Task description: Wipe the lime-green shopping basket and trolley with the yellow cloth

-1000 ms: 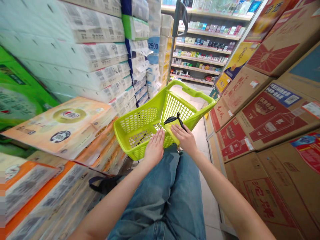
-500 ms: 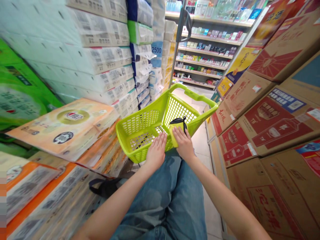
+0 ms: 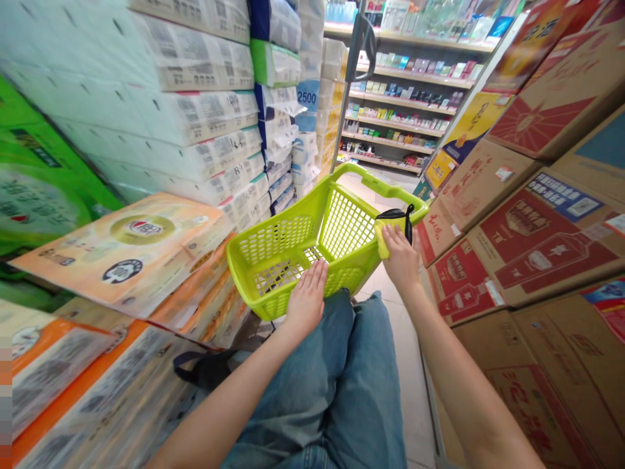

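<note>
The green basket point(image 3: 273, 242) sits low in a thin aisle, right in front of the person's knees in blue jeans point(image 3: 332, 378). It leans a bit toward them, so they can see its holey bottom, and nothing lies in it. The left hand point(image 3: 306, 298) lies flat on the near edge of the basket. Its grip is let go, with the fingers stretched out and pointing into the basket. It looks like it rests there to keep the basket from sliding or tipping. The right hand point(image 3: 403, 257) is at the right edge of the basket, close to the far corner. Its grip is closed around a small yellow pouch point(image 3: 385, 233) with a black top and a black loop. The pouch is pressed against the outside of the right edge, up by the rim, not down inside. The fingers curl over it so it does not fall to the floor point(image 3: 405, 352). A long gray handle point(image 3: 362, 39) sticks up past the far side of the basket, maybe for pulling it along. Left of the basket are tall stacks of white paper packs point(image 3: 195, 124), and flat orange packs point(image 3: 131, 247) lean out just beside it. Right of the basket are brown boxes point(image 3: 527, 234) with red pictures, piled high and near. Far behind the basket are shelves point(image 3: 395, 111) with many small things. A black strap point(image 3: 205, 368) hangs below the basket, by the person's left leg.
</note>
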Tool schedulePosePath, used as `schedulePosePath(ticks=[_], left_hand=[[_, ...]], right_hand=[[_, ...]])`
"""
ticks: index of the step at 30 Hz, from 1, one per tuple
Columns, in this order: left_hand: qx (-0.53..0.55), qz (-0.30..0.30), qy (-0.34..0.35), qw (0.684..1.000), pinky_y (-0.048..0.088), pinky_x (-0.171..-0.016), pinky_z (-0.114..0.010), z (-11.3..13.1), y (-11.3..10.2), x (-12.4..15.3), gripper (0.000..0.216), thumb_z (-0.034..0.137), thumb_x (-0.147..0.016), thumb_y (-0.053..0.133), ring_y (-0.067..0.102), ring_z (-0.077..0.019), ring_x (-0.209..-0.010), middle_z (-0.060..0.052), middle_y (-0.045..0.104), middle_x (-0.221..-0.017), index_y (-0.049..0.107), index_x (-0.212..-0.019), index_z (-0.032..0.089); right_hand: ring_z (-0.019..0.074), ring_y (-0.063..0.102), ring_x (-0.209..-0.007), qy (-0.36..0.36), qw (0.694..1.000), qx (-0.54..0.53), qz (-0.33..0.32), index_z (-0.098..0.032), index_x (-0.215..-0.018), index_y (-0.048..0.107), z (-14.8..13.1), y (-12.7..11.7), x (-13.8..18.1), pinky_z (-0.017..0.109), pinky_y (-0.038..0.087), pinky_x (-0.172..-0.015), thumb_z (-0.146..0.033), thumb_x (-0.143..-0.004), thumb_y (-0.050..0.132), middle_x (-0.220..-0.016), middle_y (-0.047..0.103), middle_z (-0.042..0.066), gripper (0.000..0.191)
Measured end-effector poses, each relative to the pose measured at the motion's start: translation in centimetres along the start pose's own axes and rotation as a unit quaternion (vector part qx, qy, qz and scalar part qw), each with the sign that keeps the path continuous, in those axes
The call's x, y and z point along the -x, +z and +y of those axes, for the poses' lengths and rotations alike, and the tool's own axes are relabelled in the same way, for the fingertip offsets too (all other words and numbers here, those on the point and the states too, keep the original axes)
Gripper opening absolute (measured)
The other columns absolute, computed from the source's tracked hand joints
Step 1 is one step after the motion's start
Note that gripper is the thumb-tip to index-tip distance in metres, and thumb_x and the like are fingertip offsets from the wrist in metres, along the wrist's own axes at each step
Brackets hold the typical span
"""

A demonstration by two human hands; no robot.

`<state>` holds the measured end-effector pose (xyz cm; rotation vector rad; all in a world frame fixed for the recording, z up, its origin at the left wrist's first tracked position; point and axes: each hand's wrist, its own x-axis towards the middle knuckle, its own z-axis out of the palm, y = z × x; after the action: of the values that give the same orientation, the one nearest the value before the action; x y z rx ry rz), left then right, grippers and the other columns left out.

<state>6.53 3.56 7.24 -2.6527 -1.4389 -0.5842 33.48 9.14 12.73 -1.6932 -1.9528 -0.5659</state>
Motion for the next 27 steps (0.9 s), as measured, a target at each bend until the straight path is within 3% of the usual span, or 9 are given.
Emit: schedulePosePath(ticks=[5, 7, 9, 12, 15, 18, 22, 25, 27], left_hand=[[-0.002, -0.011, 0.000, 1.000, 0.023, -0.122, -0.042, 0.0, -0.4, 0.1, 0.087, 0.011, -0.077, 0.046, 0.012, -0.0238, -0.152, -0.015, 0.017, -0.163, 0.007, -0.155, 0.006], [0.000, -0.017, 0.000, 1.000, 0.022, -0.122, -0.042, 0.0, -0.6, 0.1, 0.085, 0.011, -0.077, 0.045, 0.013, -0.0242, -0.152, -0.016, 0.019, -0.162, 0.011, -0.155, 0.005], [-0.002, -0.020, 0.001, 1.000, 0.021, -0.123, -0.041, -0.1, -0.7, 0.1, 0.084, 0.011, -0.077, 0.045, 0.013, -0.0240, -0.152, -0.015, 0.018, -0.163, 0.013, -0.154, 0.005], [-0.009, -0.019, 0.002, 1.000, 0.019, -0.123, -0.040, -0.1, -0.5, 0.1, 0.084, 0.011, -0.079, 0.045, 0.011, -0.0230, -0.152, -0.014, 0.015, -0.164, 0.011, -0.155, 0.006], [-0.011, -0.011, 0.005, 1.000, 0.019, -0.123, -0.040, -0.1, -0.2, 0.1, 0.086, 0.011, -0.080, 0.045, 0.009, -0.0231, -0.152, -0.014, 0.013, -0.164, 0.006, -0.155, 0.006], [-0.008, -0.005, 0.005, 1.000, 0.020, -0.123, -0.041, -0.1, -0.1, 0.1, 0.089, 0.011, -0.079, 0.045, 0.008, -0.0236, -0.152, -0.014, 0.013, -0.164, 0.002, -0.156, 0.007], [-0.007, -0.007, 0.003, 1.000, 0.019, -0.123, -0.041, 0.1, -0.2, 0.2, 0.087, 0.010, -0.079, 0.045, 0.008, -0.0236, -0.152, -0.014, 0.013, -0.164, 0.005, -0.156, 0.006], [-0.006, -0.016, -0.002, 1.000, 0.019, -0.123, -0.041, 0.1, -0.4, 0.1, 0.086, 0.010, -0.077, 0.046, 0.010, -0.0239, -0.152, -0.014, 0.014, -0.164, 0.010, -0.155, 0.005], [-0.007, -0.027, -0.006, 1.000, 0.019, -0.123, -0.041, 0.1, -0.6, 0.1, 0.086, 0.010, -0.076, 0.047, 0.011, -0.0244, -0.152, -0.015, 0.016, -0.163, 0.013, -0.154, 0.004]], right_hand=[[0.0241, 0.043, -0.140, -0.084, 0.991, -0.082, -0.060, -0.017, -0.144, 0.047, -9.7, 1.4, 3.7, 0.050, 0.019, -0.122, -0.004, -0.078, 0.046, -0.147, 0.051, 0.009, 0.067], [0.0216, 0.041, -0.141, -0.129, 0.983, -0.101, -0.084, -0.018, -0.145, 0.044, -11.2, 1.4, 4.5, 0.046, 0.020, -0.122, -0.004, -0.079, 0.046, -0.149, 0.049, 0.007, 0.068], [0.0204, 0.042, -0.141, -0.171, 0.975, -0.101, -0.099, -0.020, -0.146, 0.043, -10.0, 1.0, 4.2, 0.047, 0.016, -0.123, -0.005, -0.081, 0.046, -0.149, 0.049, 0.006, 0.067], [0.0200, 0.046, -0.138, -0.197, 0.973, -0.068, -0.096, -0.024, -0.146, 0.043, -4.7, 0.1, 2.5, 0.051, 0.007, -0.123, -0.007, -0.086, 0.044, -0.147, 0.052, 0.004, 0.062], [0.0234, 0.049, -0.136, -0.131, 0.990, -0.022, -0.055, -0.023, -0.144, 0.045, 0.9, -0.8, 0.5, 0.055, 0.004, -0.122, -0.008, -0.087, 0.043, -0.145, 0.054, 0.007, 0.060], [0.0270, 0.048, -0.136, -0.035, 0.999, 0.005, -0.012, -0.021, -0.143, 0.047, 2.6, -1.0, -0.3, 0.059, 0.004, -0.120, -0.008, -0.084, 0.044, -0.144, 0.055, 0.009, 0.061], [0.0275, 0.044, -0.139, -0.001, 1.000, -0.011, -0.016, -0.019, -0.144, 0.045, -2.8, 0.3, 1.6, 0.057, 0.011, -0.120, -0.004, -0.078, 0.044, -0.147, 0.052, 0.009, 0.068], [0.0230, 0.040, -0.142, -0.074, 0.993, -0.063, -0.062, -0.018, -0.146, 0.042, -8.4, 1.2, 4.0, 0.049, 0.018, -0.121, -0.003, -0.077, 0.045, -0.149, 0.049, 0.007, 0.071], [0.0210, 0.038, -0.143, -0.126, 0.985, -0.084, -0.086, -0.017, -0.148, 0.040, -10.4, 1.3, 4.9, 0.044, 0.021, -0.121, -0.003, -0.077, 0.046, -0.151, 0.046, 0.007, 0.072]])
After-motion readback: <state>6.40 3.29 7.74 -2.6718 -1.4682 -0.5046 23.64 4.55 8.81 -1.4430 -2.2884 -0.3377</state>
